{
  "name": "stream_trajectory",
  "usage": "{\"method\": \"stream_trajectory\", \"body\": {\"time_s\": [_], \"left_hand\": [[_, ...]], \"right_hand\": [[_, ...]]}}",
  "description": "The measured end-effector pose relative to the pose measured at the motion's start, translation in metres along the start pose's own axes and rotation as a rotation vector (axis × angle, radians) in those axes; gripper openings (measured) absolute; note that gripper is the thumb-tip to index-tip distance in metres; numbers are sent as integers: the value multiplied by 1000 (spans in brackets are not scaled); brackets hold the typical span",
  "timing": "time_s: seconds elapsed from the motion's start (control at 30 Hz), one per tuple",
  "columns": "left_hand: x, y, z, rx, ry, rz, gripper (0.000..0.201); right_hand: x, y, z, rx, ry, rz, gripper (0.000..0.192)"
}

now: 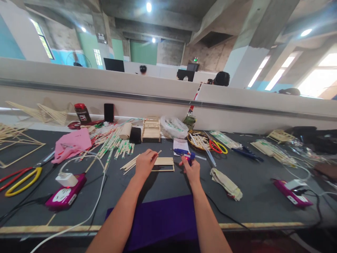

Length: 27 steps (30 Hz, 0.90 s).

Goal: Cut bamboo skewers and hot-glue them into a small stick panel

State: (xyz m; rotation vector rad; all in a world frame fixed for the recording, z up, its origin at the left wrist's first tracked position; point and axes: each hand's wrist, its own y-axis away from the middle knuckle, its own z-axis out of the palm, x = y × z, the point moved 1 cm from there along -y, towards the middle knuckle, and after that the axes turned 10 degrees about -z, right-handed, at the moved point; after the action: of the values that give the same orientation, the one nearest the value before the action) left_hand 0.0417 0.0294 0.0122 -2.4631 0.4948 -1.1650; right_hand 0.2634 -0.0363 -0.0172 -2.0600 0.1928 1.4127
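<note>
My right hand (192, 170) is wrapped round a blue hot glue gun (181, 152), whose nozzle points left. Between the fingers of my left hand (145, 163) is a short wooden stick (159, 152), its tip showing past the fingertips. Below and between the hands lies a flat panel of glued wooden sticks (164, 161), partly hidden by my left hand. Several loose sticks (130, 164) lie just left of that hand. Behind the panel stands a small chair-like model of sticks (151, 129). A white paper (180, 143) lies behind the glue gun.
Purple power strips (67, 193) with cables lie on both sides. Scissors (218, 147), a basket of stick pieces (200, 140), a glove (226, 183) and wrapped chopsticks (112, 142) surround the work area. A pink cloth (72, 144) is at left. Beyond the partition (158, 88) other people sit.
</note>
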Motion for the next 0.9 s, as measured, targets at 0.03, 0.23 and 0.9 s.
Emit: {"method": "stream_trajectory", "body": {"time_s": [0.03, 0.23, 0.9], "left_hand": [[4, 1, 5, -41, -121, 73, 18], [16, 8, 36, -212, -436, 314, 17], [19, 4, 59, -349, -526, 361, 15]], "right_hand": [[0, 0, 0, 21, -29, 16, 51], [1, -2, 0, 94, -66, 61, 53], [-5, -1, -1, 83, -63, 47, 52]]}}
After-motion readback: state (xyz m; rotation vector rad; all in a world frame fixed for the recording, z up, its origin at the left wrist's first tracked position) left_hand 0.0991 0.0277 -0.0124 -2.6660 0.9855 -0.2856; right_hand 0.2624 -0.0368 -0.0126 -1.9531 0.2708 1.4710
